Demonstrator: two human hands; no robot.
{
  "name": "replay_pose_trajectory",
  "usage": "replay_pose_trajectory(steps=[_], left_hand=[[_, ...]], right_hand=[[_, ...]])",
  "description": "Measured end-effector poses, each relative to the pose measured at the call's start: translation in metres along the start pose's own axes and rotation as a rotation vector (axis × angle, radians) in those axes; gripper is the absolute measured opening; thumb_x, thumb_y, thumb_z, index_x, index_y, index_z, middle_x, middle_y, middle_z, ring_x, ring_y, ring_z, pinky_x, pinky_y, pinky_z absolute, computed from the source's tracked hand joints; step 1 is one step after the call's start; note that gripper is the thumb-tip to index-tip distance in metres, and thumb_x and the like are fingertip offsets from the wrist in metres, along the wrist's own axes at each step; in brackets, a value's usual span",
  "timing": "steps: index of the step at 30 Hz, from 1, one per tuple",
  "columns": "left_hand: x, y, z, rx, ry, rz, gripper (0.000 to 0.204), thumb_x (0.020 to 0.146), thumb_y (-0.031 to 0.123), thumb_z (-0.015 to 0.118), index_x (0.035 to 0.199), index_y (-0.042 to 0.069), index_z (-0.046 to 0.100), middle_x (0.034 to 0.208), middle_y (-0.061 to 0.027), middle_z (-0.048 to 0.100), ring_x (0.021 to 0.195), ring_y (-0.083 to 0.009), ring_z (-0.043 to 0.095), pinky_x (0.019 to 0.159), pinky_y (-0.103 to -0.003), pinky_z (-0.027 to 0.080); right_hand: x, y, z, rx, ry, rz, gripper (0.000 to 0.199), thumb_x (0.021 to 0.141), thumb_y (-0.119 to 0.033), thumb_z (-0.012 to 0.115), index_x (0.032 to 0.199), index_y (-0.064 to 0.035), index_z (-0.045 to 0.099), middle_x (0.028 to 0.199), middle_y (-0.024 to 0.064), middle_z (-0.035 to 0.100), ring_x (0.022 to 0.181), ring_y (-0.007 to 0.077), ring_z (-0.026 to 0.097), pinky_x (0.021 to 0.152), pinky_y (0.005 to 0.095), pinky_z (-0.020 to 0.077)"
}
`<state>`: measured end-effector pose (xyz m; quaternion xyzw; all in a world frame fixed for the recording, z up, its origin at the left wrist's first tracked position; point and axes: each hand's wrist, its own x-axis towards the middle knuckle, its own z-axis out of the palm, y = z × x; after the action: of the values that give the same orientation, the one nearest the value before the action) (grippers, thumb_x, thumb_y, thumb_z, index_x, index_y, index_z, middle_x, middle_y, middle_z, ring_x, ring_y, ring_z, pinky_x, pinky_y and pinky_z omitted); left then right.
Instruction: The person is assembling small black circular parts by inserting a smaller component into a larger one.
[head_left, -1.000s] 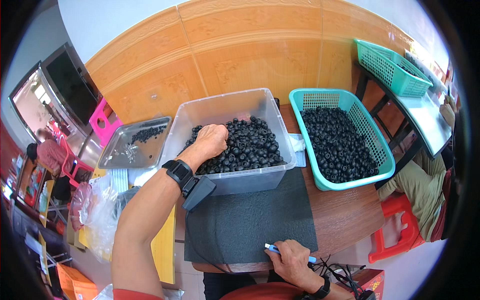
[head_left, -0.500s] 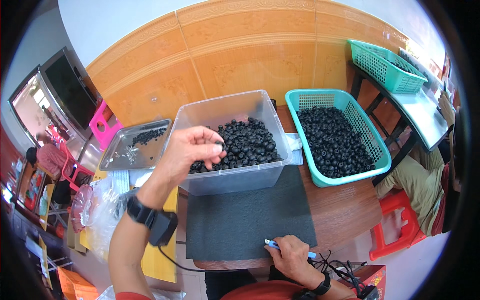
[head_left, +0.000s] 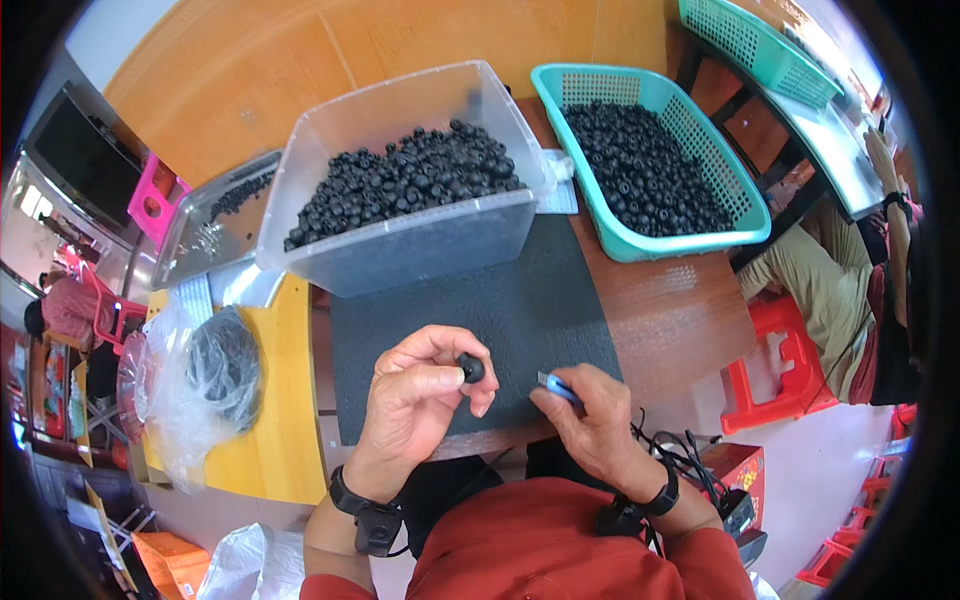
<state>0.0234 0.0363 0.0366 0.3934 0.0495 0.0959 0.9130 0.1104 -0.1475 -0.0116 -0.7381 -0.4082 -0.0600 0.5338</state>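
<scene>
**One round black piece (head_left: 469, 368) in the left hand (head_left: 415, 405), a slim blue tool (head_left: 562, 390) in the right hand (head_left: 592, 425)**

So the left hand has that piece pinched between thumb and curled fingers, up above the dark mat (head_left: 450, 310). Pretty narrow grip. The right hand is near it, fist closed around the tool, with the pale tip poking out toward the left hand. Tip and piece are apart, but not by much.

Past the mat there's a clear plastic bin (head_left: 410, 262) with a big heap of black pieces (head_left: 410, 180) in it. Just right of that, a teal basket (head_left: 690, 246) on the brown table (head_left: 685, 310), also loaded with black stuff. Over on the left, a metal tray (head_left: 175, 255) has some small dark bits and a few pale ones, too tiny to make out. Crumpled clear plastic bag (head_left: 180, 390) on the yellow table (head_left: 285, 400), and a red stool (head_left: 785, 365) off to the right.
</scene>
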Motion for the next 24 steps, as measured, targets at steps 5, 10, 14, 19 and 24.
replay_pose_trajectory(steps=[5,10,14,19,24], left_hand=[[-0.009,-0.020,0.001,-0.035,0.086,-0.066,0.024,0.082,0.009,0.060,0.102,-0.003,0.060,0.083,-0.0183,0.064,0.068,-0.0232,0.060,0.062,-0.035,0.048],[-0.016,-0.027,0.000,-0.179,0.055,-0.163,0.024,0.086,0.008,0.061,0.107,-0.003,0.060,0.089,-0.0172,0.066,0.076,-0.0227,0.063,0.066,-0.033,0.051],[-0.020,-0.033,0.003,-0.108,0.135,-0.107,0.025,0.086,0.007,0.064,0.108,-0.003,0.059,0.093,-0.0158,0.067,0.085,-0.0216,0.064,0.074,-0.031,0.050],[-0.021,-0.040,0.010,-0.088,0.188,-0.085,0.028,0.086,0.007,0.066,0.110,-0.004,0.057,0.096,-0.0144,0.067,0.089,-0.0197,0.064,0.082,-0.030,0.048],[-0.023,-0.043,0.010,0.020,0.209,-0.016,0.028,0.085,0.005,0.068,0.108,-0.005,0.057,0.098,-0.0117,0.066,0.089,-0.0170,0.064,0.084,-0.028,0.048]], right_hand=[[0.014,-0.016,-0.002,0.018,-0.007,-0.030,0.018,0.076,-0.009,0.074,0.086,-0.0012,0.061,0.064,0.0096,0.053,0.053,0.0255,0.052,0.049,0.0349,0.0404],[0.013,-0.016,-0.001,0.035,-0.005,-0.072,0.022,0.078,-0.013,0.075,0.090,-0.0017,0.061,0.068,0.0096,0.055,0.057,0.0246,0.054,0.050,0.0345,0.0410],[0.016,-0.024,-0.005,-0.009,-0.013,-0.084,0.024,0.075,-0.012,0.077,0.090,-0.0013,0.061,0.069,0.0096,0.056,0.057,0.0251,0.054,0.050,0.0341,0.0417],[0.019,-0.025,0.001,-0.008,0.035,-0.141,0.027,0.071,-0.008,0.078,0.090,-0.0007,0.061,0.071,0.0094,0.057,0.058,0.0248,0.055,0.050,0.0341,0.0421],[0.016,-0.021,0.003,-0.017,0.048,-0.170,0.028,0.069,-0.006,0.078,0.091,0.0001,0.061,0.071,0.0096,0.057,0.059,0.0249,0.055,0.050,0.0345,0.0426]])
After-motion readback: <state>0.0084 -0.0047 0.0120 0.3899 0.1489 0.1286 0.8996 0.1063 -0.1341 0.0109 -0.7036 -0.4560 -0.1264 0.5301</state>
